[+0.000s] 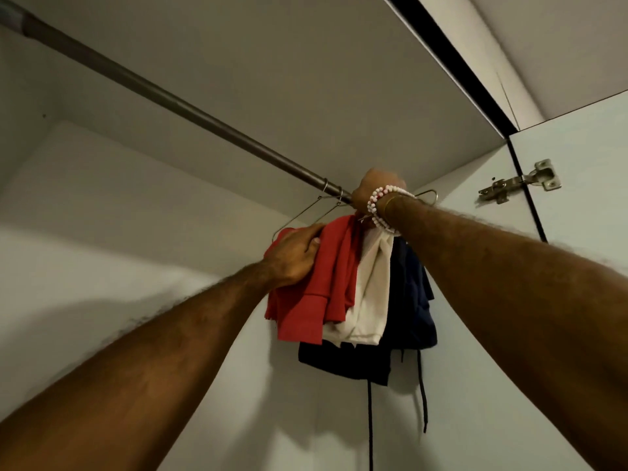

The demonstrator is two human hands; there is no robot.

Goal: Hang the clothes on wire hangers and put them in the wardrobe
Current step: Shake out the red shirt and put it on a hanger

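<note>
hanging from wardrobe rail: hanger, clothes

Left hand clutching, right hand gripping overhead

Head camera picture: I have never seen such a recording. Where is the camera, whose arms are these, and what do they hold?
The camera sits on a person's head and here looks up into a wardrobe, so both arms are the wearer's own. A metal rail crosses the top, and wire hangers hook over it. Three garments hang bunched together: a red garment, a white garment and a navy garment with dangling cords. The left hand grips the red garment near its top. The right hand, with a beaded bracelet, is up by the hooks. Its fingers are hidden, so its grip is unclear.
</note>
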